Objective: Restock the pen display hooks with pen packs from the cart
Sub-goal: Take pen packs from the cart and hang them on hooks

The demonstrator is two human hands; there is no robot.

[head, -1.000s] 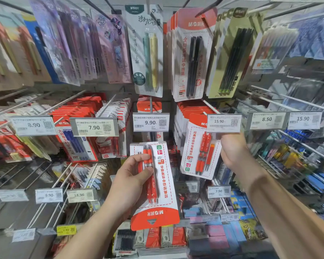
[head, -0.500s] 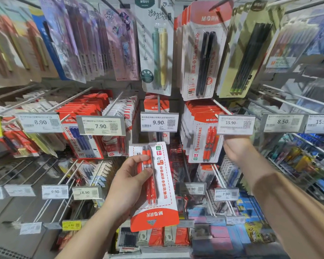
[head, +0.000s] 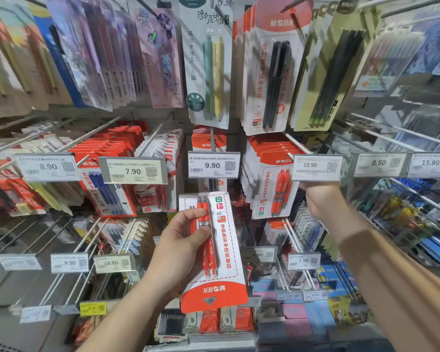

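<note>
pen pack (head: 215,252) | unchanged in left hand (head: 178,247) grip, upside down, long axis vertical | right hand (head: 320,199) still under 15.90 tag (head: 315,166), grip unclear

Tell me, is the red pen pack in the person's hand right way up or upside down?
Upside down: the pen pack held by the left hand has its red header and hang hole at the bottom, print inverted.

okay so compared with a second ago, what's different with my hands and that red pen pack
Very little. The left hand holds the red pen pack upside down below the 9.90 tag, as before. The right hand stays raised under the 15.90 tag; its fingers are hidden. The view has shifted slightly; nothing was hung or let go.
</note>
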